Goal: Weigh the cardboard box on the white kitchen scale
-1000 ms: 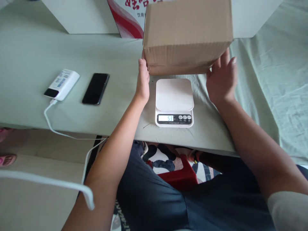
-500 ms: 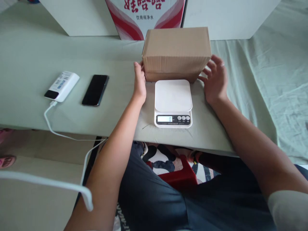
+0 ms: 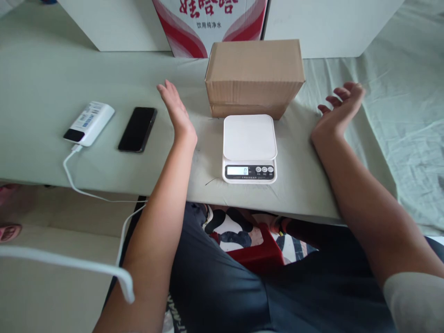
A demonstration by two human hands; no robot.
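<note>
A plain brown cardboard box (image 3: 255, 69) stands on the table behind a white kitchen scale (image 3: 249, 138). The scale's platform carries nothing, and its lit display reads 0. Left of the box, my left hand (image 3: 178, 111) is open and tilted up, with its fingers stretched and nothing held. My right hand (image 3: 339, 107) is on the other side, apart from the box, its fingers loosely curled and spread with nothing in them. Both palms face inward.
A black phone (image 3: 138, 129) and a white power bank (image 3: 89, 124) with a cable (image 3: 69, 173) lie to the left on the green-covered table (image 3: 45, 83). At the back stands a red and white carton (image 3: 211, 34) between white panels. A red stool (image 3: 258, 254) shows below the edge.
Both hands have let go of the cardboard box and moved outward, the left one to the left and the right one to the right. The box and scale have stayed in place.
</note>
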